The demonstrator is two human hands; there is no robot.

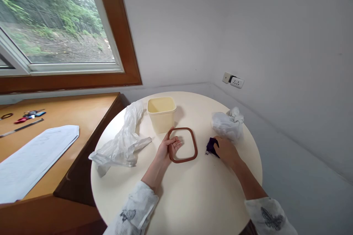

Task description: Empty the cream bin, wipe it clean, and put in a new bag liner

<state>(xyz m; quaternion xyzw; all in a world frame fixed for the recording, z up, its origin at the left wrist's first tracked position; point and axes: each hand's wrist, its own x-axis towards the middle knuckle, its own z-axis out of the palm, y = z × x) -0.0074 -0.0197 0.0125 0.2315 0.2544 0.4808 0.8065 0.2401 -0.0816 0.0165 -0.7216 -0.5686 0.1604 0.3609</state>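
My left hand is closed round the left side of a brown, rounded-square frame with an open middle. Its thumb and fingers pinch the rim just in front of a cream plastic bin. On the right, my right hand grips a crumpled dark purple cloth against the table top. Some of that cloth is hidden under the fingers. Right behind this hand sits a knotted white plastic bag. A loose, crumpled clear-white plastic bag lies left of the bin.
All this stands on a round cream table. To the left is a wooden desk with paper sheets, a metal ruler and scissors. A wall socket is at the right, a window at the left.
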